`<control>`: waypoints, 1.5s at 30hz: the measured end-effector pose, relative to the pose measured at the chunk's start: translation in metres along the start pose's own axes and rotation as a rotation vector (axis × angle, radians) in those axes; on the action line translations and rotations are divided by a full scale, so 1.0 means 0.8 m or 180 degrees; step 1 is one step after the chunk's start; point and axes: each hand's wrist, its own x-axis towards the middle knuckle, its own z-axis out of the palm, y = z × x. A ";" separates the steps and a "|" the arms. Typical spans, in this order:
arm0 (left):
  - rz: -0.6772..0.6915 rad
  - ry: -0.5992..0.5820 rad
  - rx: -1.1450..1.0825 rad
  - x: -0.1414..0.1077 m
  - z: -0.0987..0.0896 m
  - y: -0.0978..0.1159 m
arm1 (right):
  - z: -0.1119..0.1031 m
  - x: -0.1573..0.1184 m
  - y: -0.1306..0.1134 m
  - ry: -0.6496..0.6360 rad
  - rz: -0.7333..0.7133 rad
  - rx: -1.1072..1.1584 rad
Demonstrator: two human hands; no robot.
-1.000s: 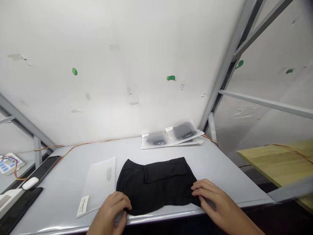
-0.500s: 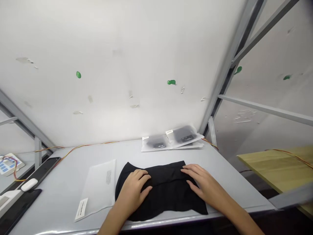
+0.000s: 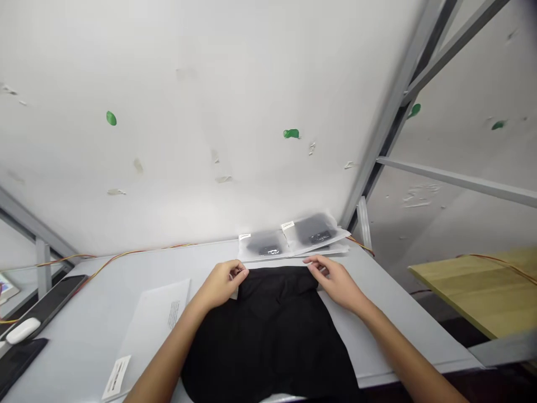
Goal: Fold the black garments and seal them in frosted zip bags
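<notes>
The black cloth (image 3: 268,341) lies lengthwise toward the wall (image 3: 235,84), narrow end farthest.

A workshop packing bench, by the look of it!
Here's a grey worktop (image 3: 386,322), metal framing (image 3: 388,120) left and right, labelled frosted pouches (image 3: 293,235) piled far, 1 more pouch (image 3: 149,319) left of the black cloth (image 3: 268,336), loose wiring (image 3: 119,258) running far left, and a scuffed white wall (image 3: 239,73) bearing 2 green patches (image 3: 291,134)!

Bare forearms (image 3: 168,351) lead to ungloved hands (image 3: 337,282) with slim fingers (image 3: 318,261).
</notes>
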 end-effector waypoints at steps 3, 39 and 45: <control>-0.0082 -0.0054 -0.0061 0.031 0.005 -0.022 | 0.011 0.025 0.009 0.0077 -0.0077 -0.0182; 0.0076 0.0138 -0.0434 0.021 -0.005 -0.022 | -0.011 0.017 0.016 0.0078 0.0339 0.0747; 0.0265 0.0140 -0.0323 -0.026 -0.016 0.006 | -0.041 -0.031 -0.015 -0.0016 0.0031 0.0354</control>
